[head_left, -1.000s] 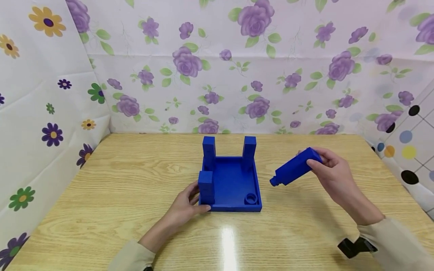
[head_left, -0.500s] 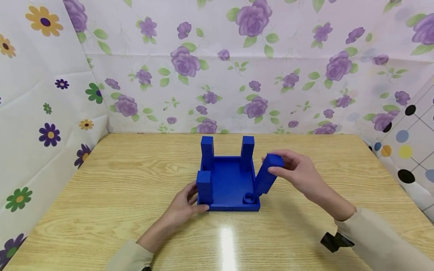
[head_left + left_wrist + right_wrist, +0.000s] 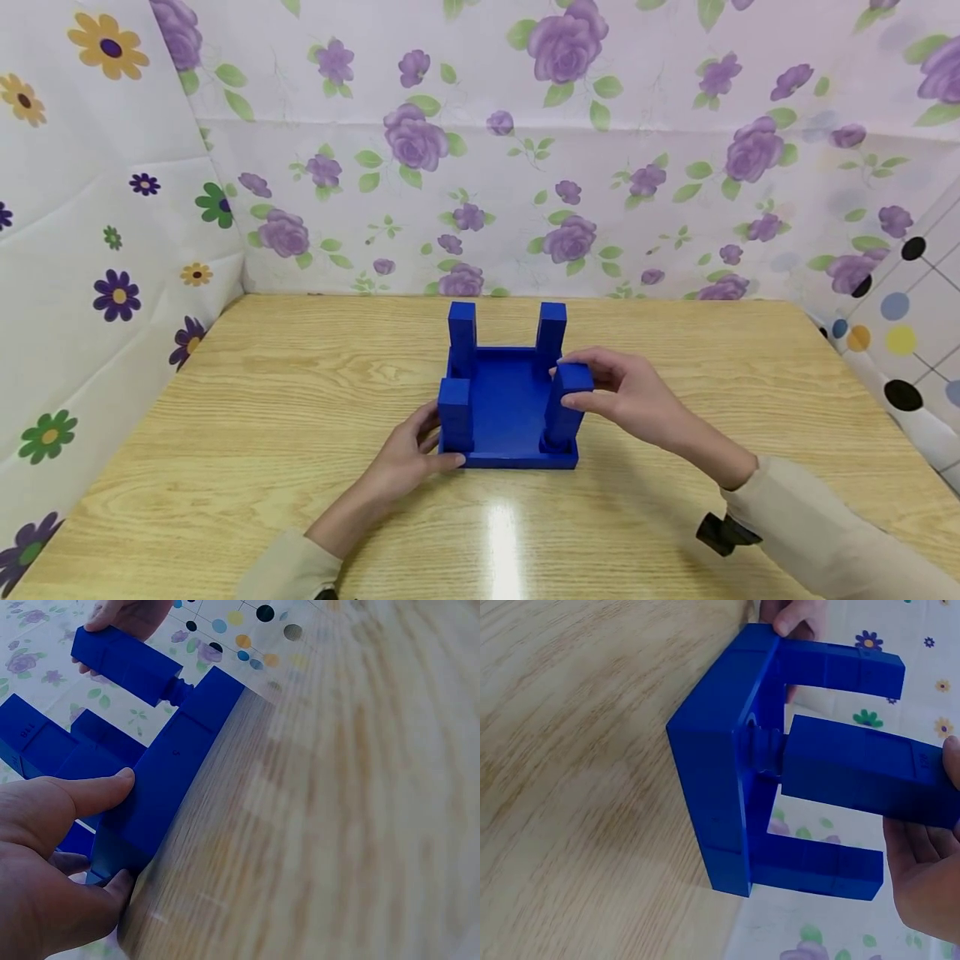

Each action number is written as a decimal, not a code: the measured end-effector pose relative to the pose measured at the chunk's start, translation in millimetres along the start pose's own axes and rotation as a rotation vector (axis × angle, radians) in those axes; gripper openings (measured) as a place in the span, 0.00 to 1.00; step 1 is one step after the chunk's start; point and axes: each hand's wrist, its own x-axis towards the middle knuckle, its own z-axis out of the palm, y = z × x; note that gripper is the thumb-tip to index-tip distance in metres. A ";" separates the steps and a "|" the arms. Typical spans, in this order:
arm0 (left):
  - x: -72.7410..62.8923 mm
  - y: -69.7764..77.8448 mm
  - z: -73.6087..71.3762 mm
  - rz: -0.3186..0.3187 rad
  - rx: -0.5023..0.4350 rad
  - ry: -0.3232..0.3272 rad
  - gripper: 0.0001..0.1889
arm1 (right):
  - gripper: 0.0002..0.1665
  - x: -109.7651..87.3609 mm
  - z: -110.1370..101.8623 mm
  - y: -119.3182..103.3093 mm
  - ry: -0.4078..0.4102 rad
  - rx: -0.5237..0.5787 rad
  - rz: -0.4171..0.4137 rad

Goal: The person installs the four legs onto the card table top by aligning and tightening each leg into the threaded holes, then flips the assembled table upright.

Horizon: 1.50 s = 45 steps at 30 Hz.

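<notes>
A blue square base (image 3: 513,408) with a raised rim lies on the table, its inner side up, like an upturned toy table. Blocky blue legs stand at its far-left, far-right (image 3: 551,337) and near-left (image 3: 454,412) corners. My left hand (image 3: 405,457) grips the near-left corner, thumb on the rim. My right hand (image 3: 637,398) pinches the top of another blue leg (image 3: 855,765), thumb on one side, fingers on the other. That leg stands nearly upright over the near-right corner, its narrow ridged end (image 3: 766,750) at the round socket. How deep the end sits I cannot tell.
The wood-grain table (image 3: 315,367) extends around the base on all sides. Flowered cloth (image 3: 337,167) rises behind and at the left, and dotted cloth (image 3: 900,337) hangs at the right. A black strap (image 3: 723,533) is on the right sleeve.
The right hand has brought the leg leftward from beside the base to the near-right corner and turned it from slanted to nearly upright. The left hand stays on its corner.
</notes>
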 end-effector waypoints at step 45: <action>0.3 0.2 -1.8 0.000 -0.002 -0.016 0.44 | 0.27 -2.0 27.0 23.2 0.329 -0.298 -0.205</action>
